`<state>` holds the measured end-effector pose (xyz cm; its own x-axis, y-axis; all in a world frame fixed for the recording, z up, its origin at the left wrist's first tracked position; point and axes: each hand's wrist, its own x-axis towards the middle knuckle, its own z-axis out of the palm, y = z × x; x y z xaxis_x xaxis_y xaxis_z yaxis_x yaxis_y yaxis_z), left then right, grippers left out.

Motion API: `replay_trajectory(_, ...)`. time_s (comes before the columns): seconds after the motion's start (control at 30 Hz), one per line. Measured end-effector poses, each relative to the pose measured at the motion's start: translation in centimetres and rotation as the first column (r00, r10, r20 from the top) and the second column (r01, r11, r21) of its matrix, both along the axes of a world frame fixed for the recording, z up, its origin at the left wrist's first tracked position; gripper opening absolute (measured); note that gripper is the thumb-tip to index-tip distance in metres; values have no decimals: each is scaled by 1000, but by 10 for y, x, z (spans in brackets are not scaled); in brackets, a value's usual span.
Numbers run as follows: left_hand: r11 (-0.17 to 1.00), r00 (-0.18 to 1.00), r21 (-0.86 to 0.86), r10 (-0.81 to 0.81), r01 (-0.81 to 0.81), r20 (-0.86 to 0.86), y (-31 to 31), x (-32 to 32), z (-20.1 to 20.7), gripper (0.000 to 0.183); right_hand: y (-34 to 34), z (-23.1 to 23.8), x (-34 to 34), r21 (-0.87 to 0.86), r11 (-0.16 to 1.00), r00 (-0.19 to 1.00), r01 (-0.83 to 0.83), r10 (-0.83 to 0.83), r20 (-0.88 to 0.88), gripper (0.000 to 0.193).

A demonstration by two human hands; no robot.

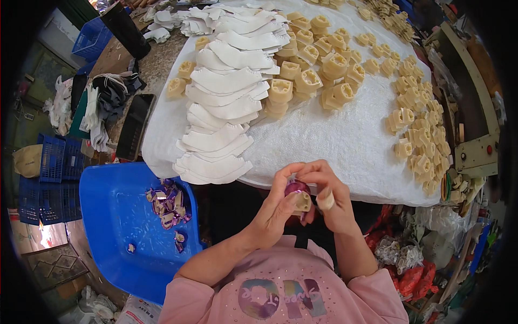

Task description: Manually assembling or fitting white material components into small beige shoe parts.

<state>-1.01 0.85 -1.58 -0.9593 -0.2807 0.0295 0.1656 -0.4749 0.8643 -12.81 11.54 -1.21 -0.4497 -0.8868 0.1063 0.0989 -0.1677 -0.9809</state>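
Wrapping the purple foil [296, 188] around the small cream block [302, 201] goes best, it seems, while the left hand [278, 208] grips the block from below and the right hand [328, 193] pinches the foil's edge just above, fingertips nearly touching.

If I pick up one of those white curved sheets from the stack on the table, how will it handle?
The white curved sheets look thin and flat, so one is probably light and bends easily. They overlap loosely in a long stack on the white table cover, so lifting one may drag its neighbours along.
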Motion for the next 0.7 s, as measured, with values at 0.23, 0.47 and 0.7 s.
replay_trajectory(0.23,930,984,-325,142,-171,-109,13,-5,11,59,-9,0,3,-2,993,959,-117,113,260,13)
replay_trajectory(0.47,861,928,-364,371,-356,-30,6,-4,4,47,-22,-16,23,-120,993,994,20,-33,-102,28)
replay_trajectory(0.7,863,890,-256,456,-434,28,11,-7,-9,41,-21,-14,29,-178,983,991,42,-64,-121,33)
